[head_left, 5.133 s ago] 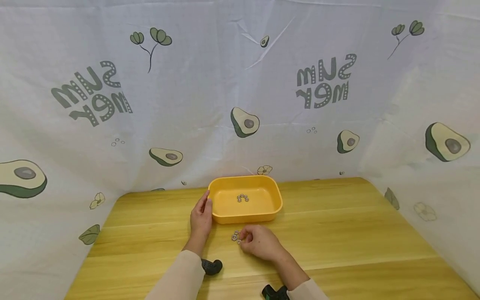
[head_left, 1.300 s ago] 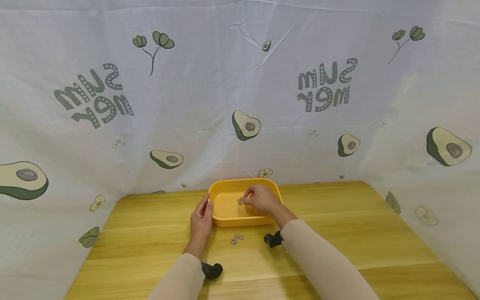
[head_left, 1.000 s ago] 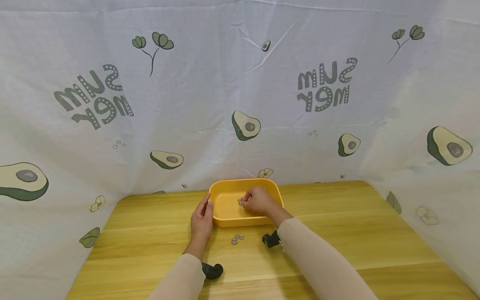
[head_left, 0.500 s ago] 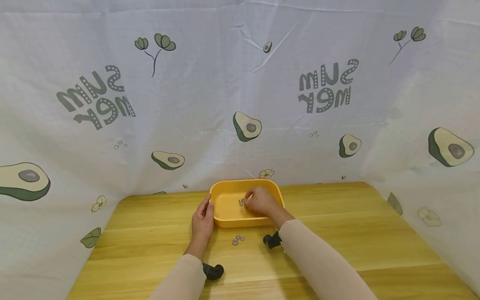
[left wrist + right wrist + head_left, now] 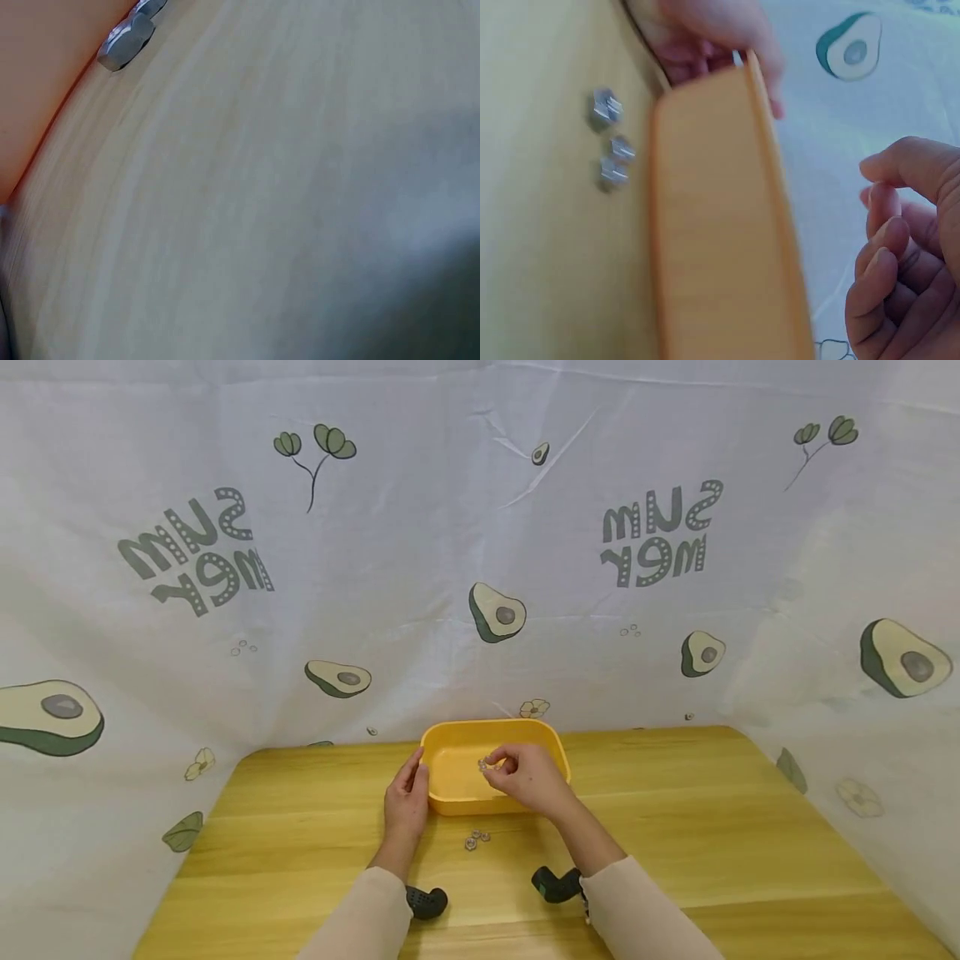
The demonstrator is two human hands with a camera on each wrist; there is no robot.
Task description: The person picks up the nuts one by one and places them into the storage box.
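A yellow plastic tray (image 5: 457,806) stands near the back of the wooden table. My left hand (image 5: 406,806) holds it by its left side. Over the tray's right half hovers my right hand (image 5: 531,777), its fingers loosely bent. In the right wrist view, the thumb and index finger show nothing between them. Small metal nuts (image 5: 482,765) lie on the tray floor, partly hidden behind my right fingers. On the table in front of the tray, three metal nuts (image 5: 471,843) sit close together. The left wrist view shows mostly tabletop, with nuts (image 5: 126,41) beside the tray wall.
A white curtain (image 5: 420,543) printed with avocados hangs behind and at both sides of the wooden table (image 5: 712,827). Black devices (image 5: 557,885) are on both wrists, near the cream sleeves.
My right hand has carried a nut from the table group into the tray, and now has pulled back slightly with its fingers loosened. My left hand has stayed on the tray's side.
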